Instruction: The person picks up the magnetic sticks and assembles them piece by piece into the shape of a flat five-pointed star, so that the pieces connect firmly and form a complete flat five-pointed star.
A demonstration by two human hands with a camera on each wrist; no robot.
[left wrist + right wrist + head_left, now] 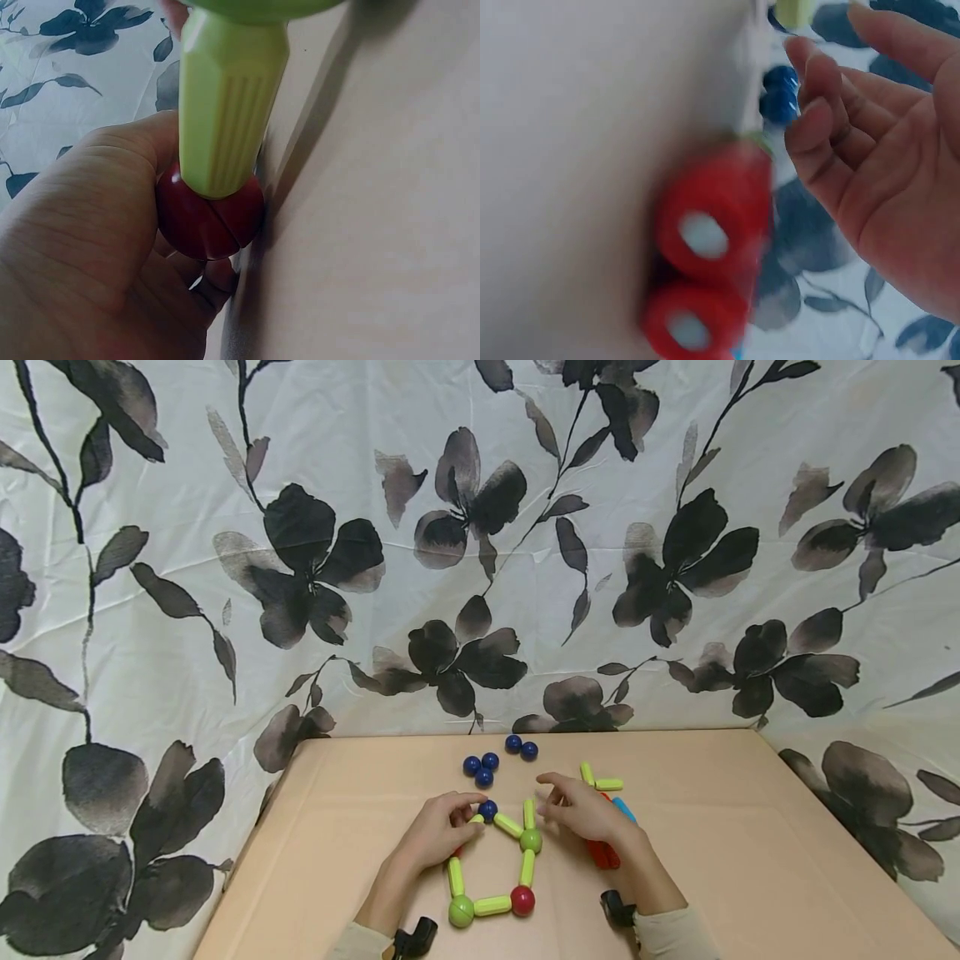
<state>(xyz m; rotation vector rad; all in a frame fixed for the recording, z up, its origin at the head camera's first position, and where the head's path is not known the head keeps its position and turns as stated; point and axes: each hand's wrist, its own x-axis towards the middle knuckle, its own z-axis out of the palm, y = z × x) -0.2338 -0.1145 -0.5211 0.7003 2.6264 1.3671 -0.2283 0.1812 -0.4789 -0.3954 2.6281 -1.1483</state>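
Note:
Yellow-green rods (492, 906) and balls form a ring on the table. Its joints include a blue ball (487, 811), a green ball (530, 841), a front red ball (522, 900) and another green ball (461, 910). My left hand (444, 831) pinches the rod (477, 818) beside the blue ball. In the left wrist view, that hand surrounds a second red ball (210, 214), which joins a foreground rod (232, 105). My right hand (581, 808), fingers loosely bent and holding nothing, hovers beside a loose-ended rod (529, 814) on the ring's right green ball.
Several blue balls (484, 777) lie behind the ring. To the right, partly hidden by my right arm, are red rods (602, 854), a blue rod (624, 810) and yellow-green rods (608, 784). A floral cloth (465, 568) hangs behind the table (360, 777).

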